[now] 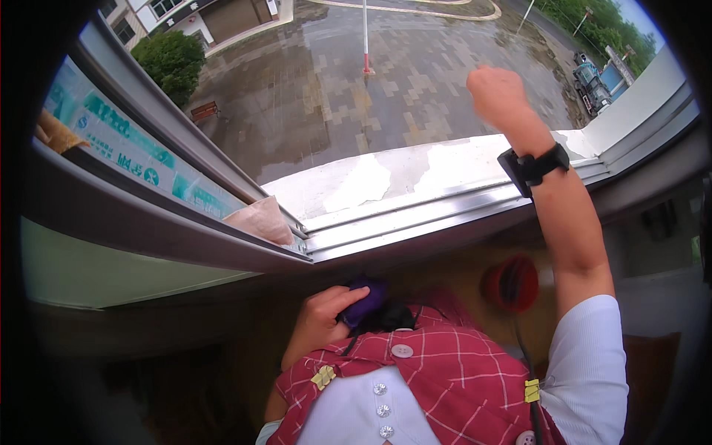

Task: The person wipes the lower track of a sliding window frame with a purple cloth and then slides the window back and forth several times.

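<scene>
My right hand [500, 95] is stretched out over the sill through the open window, closed in a fist and slightly smeared by motion. Whatever it might hold is hidden. A black band with a dark device [535, 167] is strapped round that wrist. Low in front of my body, my left hand [326, 315] grips a bunched purple cloth [363, 302], its thumb lying along the top. The metal window track [415, 219] and white, peeling outer sill [371, 182] lie between my body and the outdoors.
At left is a sliding window frame [170, 200] with printed plastic film [141, 152] and a pinkish cloth [261, 220] at its corner. A red bucket [512, 284] stands below, beside my right arm. Outside, far below, are wet paving [319, 96], a pole [366, 37] and a bench [205, 111].
</scene>
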Motion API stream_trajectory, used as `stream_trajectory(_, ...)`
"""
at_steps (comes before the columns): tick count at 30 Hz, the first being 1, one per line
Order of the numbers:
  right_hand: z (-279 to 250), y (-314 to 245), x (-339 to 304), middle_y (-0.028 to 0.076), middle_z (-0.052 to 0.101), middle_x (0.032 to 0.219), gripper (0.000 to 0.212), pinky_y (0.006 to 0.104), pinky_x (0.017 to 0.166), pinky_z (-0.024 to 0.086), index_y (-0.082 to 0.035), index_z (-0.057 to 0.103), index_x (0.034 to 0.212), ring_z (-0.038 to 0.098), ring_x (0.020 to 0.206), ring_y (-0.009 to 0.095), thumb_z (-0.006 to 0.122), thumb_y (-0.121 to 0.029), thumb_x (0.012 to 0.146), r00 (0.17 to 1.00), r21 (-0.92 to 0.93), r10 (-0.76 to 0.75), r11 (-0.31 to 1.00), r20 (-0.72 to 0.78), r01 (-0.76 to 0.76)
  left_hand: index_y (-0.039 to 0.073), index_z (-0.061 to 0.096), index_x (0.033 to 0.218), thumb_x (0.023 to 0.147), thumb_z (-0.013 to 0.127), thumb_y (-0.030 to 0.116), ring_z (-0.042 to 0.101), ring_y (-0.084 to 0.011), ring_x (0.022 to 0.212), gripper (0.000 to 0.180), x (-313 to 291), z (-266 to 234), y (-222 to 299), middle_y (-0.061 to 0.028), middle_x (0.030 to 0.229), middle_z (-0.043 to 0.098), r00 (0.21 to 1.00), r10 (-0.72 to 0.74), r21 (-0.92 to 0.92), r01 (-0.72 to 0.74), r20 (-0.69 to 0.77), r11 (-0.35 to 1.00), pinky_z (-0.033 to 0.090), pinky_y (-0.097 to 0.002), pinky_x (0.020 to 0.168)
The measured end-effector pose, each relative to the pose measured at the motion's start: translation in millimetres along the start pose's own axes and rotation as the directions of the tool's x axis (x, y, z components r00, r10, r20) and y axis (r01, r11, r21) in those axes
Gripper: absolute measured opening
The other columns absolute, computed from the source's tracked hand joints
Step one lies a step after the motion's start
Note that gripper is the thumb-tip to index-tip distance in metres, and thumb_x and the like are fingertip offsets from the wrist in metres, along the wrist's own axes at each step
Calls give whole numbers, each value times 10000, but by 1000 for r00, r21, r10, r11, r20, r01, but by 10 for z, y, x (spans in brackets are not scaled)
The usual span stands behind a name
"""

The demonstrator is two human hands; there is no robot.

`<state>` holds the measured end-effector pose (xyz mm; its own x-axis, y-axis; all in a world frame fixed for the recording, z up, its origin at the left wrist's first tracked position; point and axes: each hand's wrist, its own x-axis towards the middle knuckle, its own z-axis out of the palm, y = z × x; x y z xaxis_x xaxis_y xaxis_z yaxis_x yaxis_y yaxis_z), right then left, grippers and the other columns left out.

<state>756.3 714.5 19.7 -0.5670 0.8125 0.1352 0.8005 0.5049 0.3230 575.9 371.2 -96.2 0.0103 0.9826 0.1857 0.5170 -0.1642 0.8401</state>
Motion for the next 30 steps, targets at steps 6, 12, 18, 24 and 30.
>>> stream_trajectory(6,-114,264,-287,161,660,805,216,386,682,490,-57,696,890,628,761,312,560,-212,823,956,662,132,745,-261,78,31,647,1085,646,640,-77,638,-315,772,452,20,68,-127,-180,880,632,999,7,-43,-5,41,999,499,-335,689)
stream_trajectory(12,129,11,-444,155,626,714,159,339,609,462,-38,651,785,601,660,288,501,-11,740,914,782,203,601,-351,166,33,658,1065,612,632,-71,645,-324,761,466,-4,73,-130,-192,851,634,999,52,-30,-52,6,998,503,-343,673)
stream_trajectory(18,198,192,-678,78,575,654,118,276,582,439,-7,625,780,554,632,141,516,23,748,919,827,208,533,-334,180,31,654,1068,612,625,-76,637,-323,751,469,41,72,-119,-186,848,631,998,66,-70,-66,8,995,496,-348,662)
stream_trajectory(24,299,33,-828,60,595,605,168,291,545,444,-14,670,852,570,567,172,650,-164,778,755,701,329,675,-567,232,31,649,1077,615,629,-81,638,-325,777,475,95,74,-143,-186,878,634,996,88,-87,-85,31,993,498,-345,679)
stream_trajectory(30,51,-277,-1397,85,614,621,107,261,498,420,-8,660,752,557,530,148,651,-106,793,969,895,134,425,-208,134,26,652,1070,641,665,-66,644,-317,783,439,169,121,-131,-189,878,636,996,86,-152,-87,-9,985,502,-336,691)
